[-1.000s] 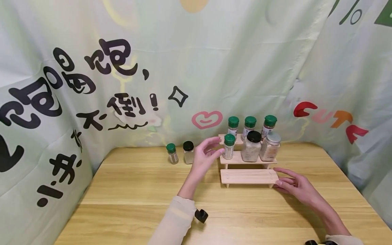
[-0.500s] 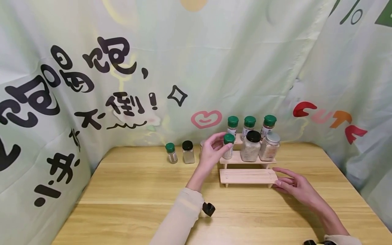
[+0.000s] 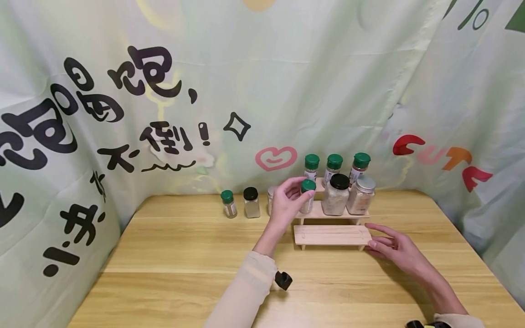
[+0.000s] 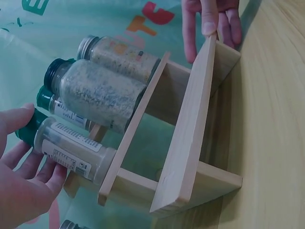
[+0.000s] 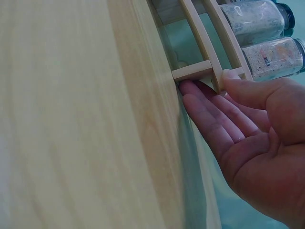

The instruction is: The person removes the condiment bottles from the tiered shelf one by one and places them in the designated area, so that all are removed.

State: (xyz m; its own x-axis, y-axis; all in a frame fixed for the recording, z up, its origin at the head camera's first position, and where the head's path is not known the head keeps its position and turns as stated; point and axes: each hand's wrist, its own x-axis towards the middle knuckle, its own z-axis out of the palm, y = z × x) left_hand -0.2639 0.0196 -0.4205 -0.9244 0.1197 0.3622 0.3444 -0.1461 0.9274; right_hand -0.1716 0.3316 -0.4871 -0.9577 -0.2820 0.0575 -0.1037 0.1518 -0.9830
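My left hand (image 3: 286,202) holds a green-capped spice bottle (image 4: 78,150) at the left end of the middle shelf of a wooden three-tier spice rack (image 3: 332,235). Its thumb lies on the green cap and the fingers curl behind the bottle, whose base is right at the shelf in the left wrist view. At the rack's lower right corner, my right hand (image 3: 398,251) grips the bottom step, thumb on the shelf edge and fingers against the leg (image 5: 193,71). Beside the held bottle stand a black-lidded jar (image 3: 336,200) and a silver-lidded jar (image 3: 362,200).
Several green-capped bottles (image 3: 334,165) line the top shelf. Left of the rack, a green-capped bottle (image 3: 229,207), a black-capped jar (image 3: 252,206) and a partly hidden jar (image 3: 270,198) stand on the wooden table (image 3: 176,259). A printed curtain (image 3: 229,68) hangs behind.
My left hand has moved right and closed its thumb and fingers on the spice bottle, which has shifted slightly right. The right hand has stayed at the rack's corner.
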